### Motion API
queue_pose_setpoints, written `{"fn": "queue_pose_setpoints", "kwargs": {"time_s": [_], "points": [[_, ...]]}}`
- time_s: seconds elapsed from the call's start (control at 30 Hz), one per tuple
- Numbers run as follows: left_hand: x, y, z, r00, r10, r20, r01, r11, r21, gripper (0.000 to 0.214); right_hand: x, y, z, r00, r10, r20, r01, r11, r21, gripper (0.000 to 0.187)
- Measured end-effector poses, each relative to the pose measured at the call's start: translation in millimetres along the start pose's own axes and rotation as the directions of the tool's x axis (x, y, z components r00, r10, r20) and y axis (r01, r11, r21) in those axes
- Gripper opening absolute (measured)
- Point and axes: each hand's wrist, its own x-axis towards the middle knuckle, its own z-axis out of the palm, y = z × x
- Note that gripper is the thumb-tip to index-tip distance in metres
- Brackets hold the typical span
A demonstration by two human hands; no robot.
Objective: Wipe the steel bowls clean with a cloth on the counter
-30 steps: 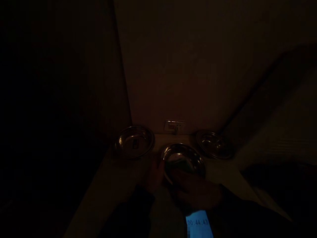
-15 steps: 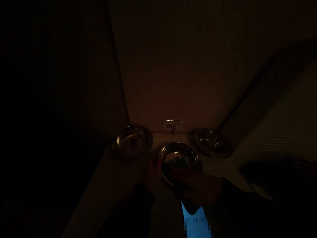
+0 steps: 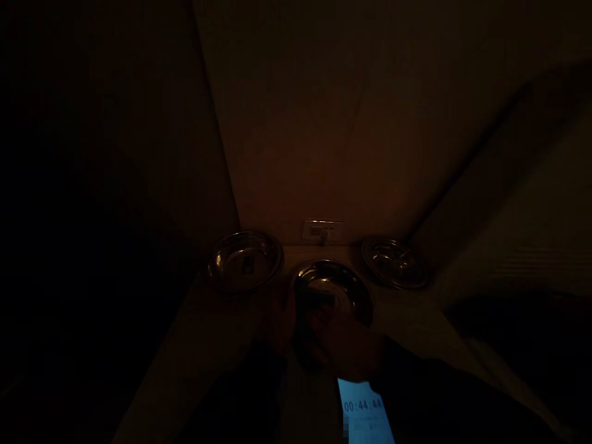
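Observation:
A round shiny metal plate (image 3: 354, 287) with a raised rim lies in the middle of the dim tabletop. My left hand (image 3: 282, 317) is at its left rim, apparently gripping it, though darkness hides most of the fingers. My right hand (image 3: 345, 342) reaches over the near side of the plate, closed on a dark cloth (image 3: 305, 339). Part of the cloth lies over the plate's left inner side and hangs past the near rim.
Another round metal dish (image 3: 222, 265) with a dark label stands at back left. More round metal plates (image 3: 402, 280) sit at back right. A wall socket (image 3: 322, 230) with a plug is behind. Nearest me, a lit phone screen (image 3: 365, 413) shows a timer. The light is very low.
My right hand has moved left across the plate with the cloth, which now covers the left rim. My left hand stays beside the plate. The phone's timer has advanced.

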Motion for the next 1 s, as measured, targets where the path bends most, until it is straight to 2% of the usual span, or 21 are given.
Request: {"fn": "queue_pose_setpoints", "kwargs": {"time_s": [0.23,0.4,0.47,0.6,0.7,0.77,1.0], "points": [[-1.7,2.5,0.6,0.999,0.003,0.053,-0.002,1.0,-0.017,0.031,-34.7,25.8,-8.1,0.992,-0.063,0.105,0.062,0.998,0.011,0.031],[-3.0,3.8,2.7,0.998,-0.014,0.059,0.013,1.0,0.005,0.034,-13.7,4.9,-7.6,0.992,0.123,0.03,-0.125,0.987,0.098,0.045],[-2.9,3.4,2.3,0.998,-0.043,0.045,0.042,0.999,0.016,0.033,-3.9,-4.2,-4.2,0.99,0.142,0.001,-0.141,0.985,0.1,0.047],[-2.4,2.7,0.5,1.0,-0.03,0.001,0.03,0.999,0.011,0.033,-10.5,4.0,-0.1,0.999,0.052,-0.006,-0.051,0.997,0.058,0.045],[-2.3,3.7,0.5,0.999,-0.004,0.034,0.003,1.0,0.022,0.034,-26.8,22.2,0.5,0.997,-0.071,0.039,0.071,0.997,-0.01,0.037],[-2.3,4.5,1.5,0.999,-0.018,0.035,0.017,1.0,0.017,0.034,-29.6,26.7,1.7,0.994,-0.098,0.042,0.101,0.994,-0.049,0.033],[0.5,5.4,-2.3,1.0,-0.03,-0.003,0.03,0.998,0.047,0.034,5.2,-1.2,5.0,0.997,0.0,-0.082,-0.008,0.995,-0.099,0.038]]}}
